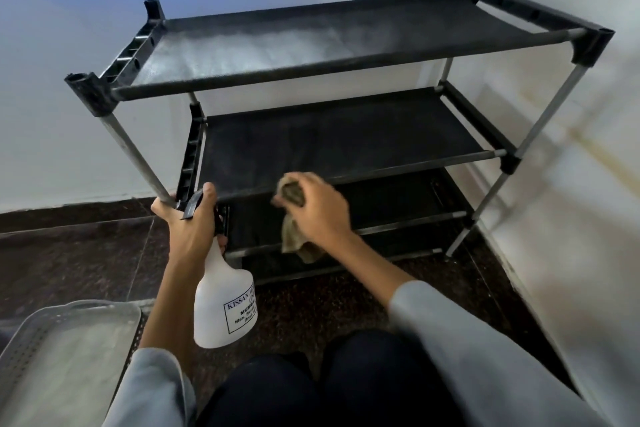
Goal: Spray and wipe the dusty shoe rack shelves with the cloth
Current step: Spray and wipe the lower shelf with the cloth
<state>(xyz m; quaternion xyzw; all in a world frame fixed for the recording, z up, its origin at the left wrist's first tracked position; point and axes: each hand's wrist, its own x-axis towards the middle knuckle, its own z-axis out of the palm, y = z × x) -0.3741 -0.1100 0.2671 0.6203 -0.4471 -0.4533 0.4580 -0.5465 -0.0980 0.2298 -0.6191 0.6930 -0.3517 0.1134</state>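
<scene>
At the corner: shoe rack (346,80) stands on the dark speckled floor (69,263) where two pale walls meet, its back close to one wall and its right end near the other.
Top shelf: top shelf (311,35) of black fabric carries a wide grey-white dusty patch across its left and middle part; the right end looks darker.
Middle shelf: middle shelf (346,135) lies below it, black, with its front rail towards the person.
Lower shelves: further tiers sit under that, partly hidden by the hands.
Right hand: right hand (318,210) is at the front edge of the middle shelf, fingers curled round a bunched tan cloth (294,236) whose loose end hangs down in front of the lower tiers.
Left hand: left hand (188,222) grips the neck of a white spray bottle (225,305) by the rack's front left leg, thumb over the black trigger head.
Writing: bottle label reads "KISSAN" and partly "MUMBA"; the rest is cut off.
Open room: bare floor runs along the rack's front and left.
Nearby: grey perforated tray (52,350) lies left of the knees, apart from the rack.
</scene>
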